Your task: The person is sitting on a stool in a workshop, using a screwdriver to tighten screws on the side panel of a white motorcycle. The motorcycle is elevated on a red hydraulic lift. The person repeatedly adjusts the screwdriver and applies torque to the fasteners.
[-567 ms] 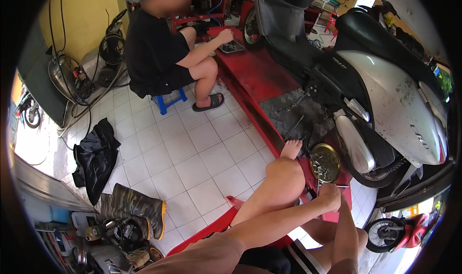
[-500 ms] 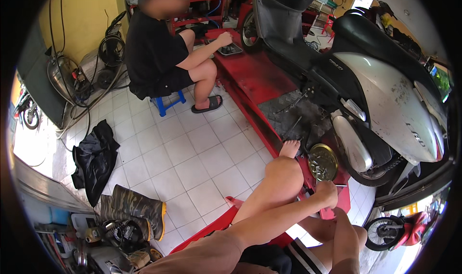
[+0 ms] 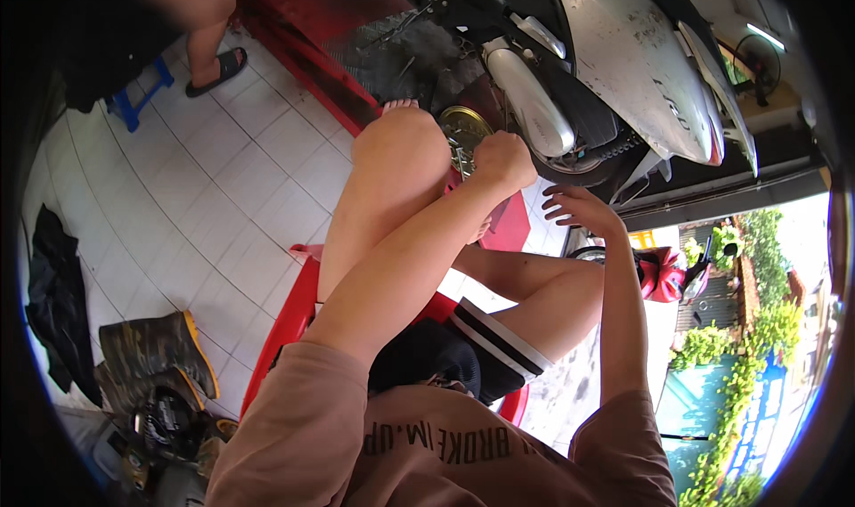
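My left hand (image 3: 506, 161) is closed in a fist just above and beside a round gold-coloured pan (image 3: 465, 118) holding small metal parts. Whatever it grips is mostly hidden. To its right, my right hand (image 3: 577, 206) hangs in the air with fingers apart, holding nothing. The pan sits by the rear of a silver-and-black scooter (image 3: 643, 66), below its silver side cover (image 3: 525, 93), on a red stand (image 3: 321, 70) with a dark tread plate. My bare legs (image 3: 392, 164) are on either side of my forearms, above a red seat (image 3: 267, 364).
At upper left a co-worker (image 3: 200, 8) sits on a blue stool (image 3: 134, 102). A black sheet (image 3: 53, 302), camouflage boots (image 3: 151, 347) and piled equipment (image 3: 169, 427) lie along the left. A red motorbike (image 3: 659, 275) stands at right near the bright opening.
The view has swung down and right, showing my shirt and the outdoors. My right hand has moved away from my left hand and spread its fingers. My left hand stays closed near the pan.
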{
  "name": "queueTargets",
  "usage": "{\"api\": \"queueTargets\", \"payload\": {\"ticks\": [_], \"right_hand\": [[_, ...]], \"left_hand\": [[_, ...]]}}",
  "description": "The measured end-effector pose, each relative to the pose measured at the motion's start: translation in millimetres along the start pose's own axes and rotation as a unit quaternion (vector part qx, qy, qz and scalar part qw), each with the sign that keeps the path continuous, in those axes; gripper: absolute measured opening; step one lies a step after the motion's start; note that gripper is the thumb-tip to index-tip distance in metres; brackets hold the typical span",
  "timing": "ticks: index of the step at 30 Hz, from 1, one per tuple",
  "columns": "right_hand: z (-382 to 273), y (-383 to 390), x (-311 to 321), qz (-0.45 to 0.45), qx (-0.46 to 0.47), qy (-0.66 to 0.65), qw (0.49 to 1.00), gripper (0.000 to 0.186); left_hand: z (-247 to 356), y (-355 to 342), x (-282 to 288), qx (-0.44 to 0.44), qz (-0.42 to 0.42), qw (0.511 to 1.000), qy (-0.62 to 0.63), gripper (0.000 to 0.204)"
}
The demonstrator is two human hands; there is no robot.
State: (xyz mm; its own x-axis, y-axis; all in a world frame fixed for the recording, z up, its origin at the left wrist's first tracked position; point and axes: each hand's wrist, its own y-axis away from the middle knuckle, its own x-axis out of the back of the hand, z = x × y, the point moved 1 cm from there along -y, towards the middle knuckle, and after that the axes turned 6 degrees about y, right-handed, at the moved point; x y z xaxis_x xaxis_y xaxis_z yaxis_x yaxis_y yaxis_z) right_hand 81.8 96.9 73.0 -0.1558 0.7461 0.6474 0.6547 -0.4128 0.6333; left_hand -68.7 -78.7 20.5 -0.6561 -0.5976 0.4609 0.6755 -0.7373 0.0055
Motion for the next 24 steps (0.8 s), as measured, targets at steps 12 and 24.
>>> {"api": "queueTargets", "payload": {"ticks": [12, 24], "right_hand": [[-85, -122, -10, 0.082, 0.095, -0.240, 0.963, 0.036], [-58, -168, 2, 0.227, 0.186, -0.044, 0.955, 0.025]], "left_hand": [[-5, -49, -33, -0.025, 0.136, 0.985, 0.100, 0.022], [-19, -57, -52, -0.049, 0.113, 0.988, 0.098, 0.017]]}}
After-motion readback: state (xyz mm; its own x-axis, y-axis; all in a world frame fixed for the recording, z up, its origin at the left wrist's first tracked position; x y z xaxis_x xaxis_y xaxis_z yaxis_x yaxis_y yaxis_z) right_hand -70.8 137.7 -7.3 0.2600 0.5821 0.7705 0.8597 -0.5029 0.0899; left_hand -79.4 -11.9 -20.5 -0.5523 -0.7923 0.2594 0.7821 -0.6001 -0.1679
